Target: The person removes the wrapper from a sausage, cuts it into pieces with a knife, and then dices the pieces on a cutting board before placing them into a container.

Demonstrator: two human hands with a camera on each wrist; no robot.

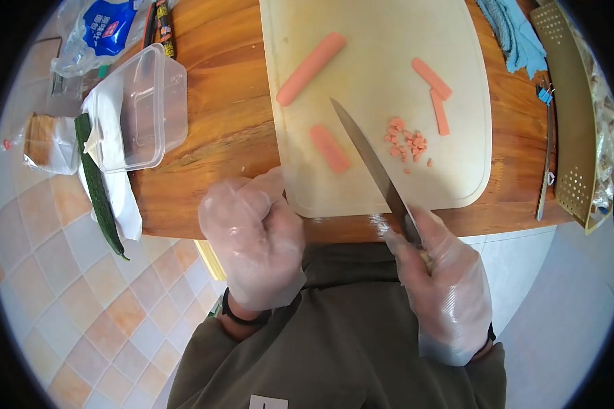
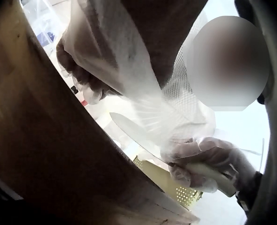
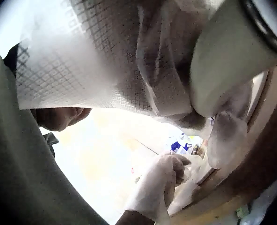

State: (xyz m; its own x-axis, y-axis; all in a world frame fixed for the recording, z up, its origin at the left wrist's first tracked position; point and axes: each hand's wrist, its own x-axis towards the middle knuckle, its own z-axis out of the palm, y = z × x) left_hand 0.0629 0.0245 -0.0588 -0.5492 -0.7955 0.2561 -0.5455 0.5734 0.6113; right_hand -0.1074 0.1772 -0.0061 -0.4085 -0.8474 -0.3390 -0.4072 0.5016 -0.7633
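My gloved right hand [image 1: 450,286] grips a kitchen knife [image 1: 372,153] by its pale handle [image 3: 232,61]. The blade slants up and left over the near part of a cream cutting board [image 1: 382,194]. On the board lie a long pinkish-orange cylinder of food [image 1: 310,68], a shorter flat-sided piece [image 1: 329,148], two thin strips [image 1: 440,112] and a small heap of diced bits [image 1: 411,144]. Close by the board's near left corner is my gloved left hand [image 1: 256,235], fingers loosely curled, no object visible in it. Its fingers also show in the left wrist view.
Left of the board stands a clear plastic container [image 1: 174,102]. A cucumber [image 1: 99,194] lies on white paper [image 1: 124,204], beside wrapped bread [image 1: 50,143]. To the right are a blue cloth [image 1: 515,41], a thin metal tool [image 1: 546,184] and a perforated basket [image 1: 580,180] of packets.
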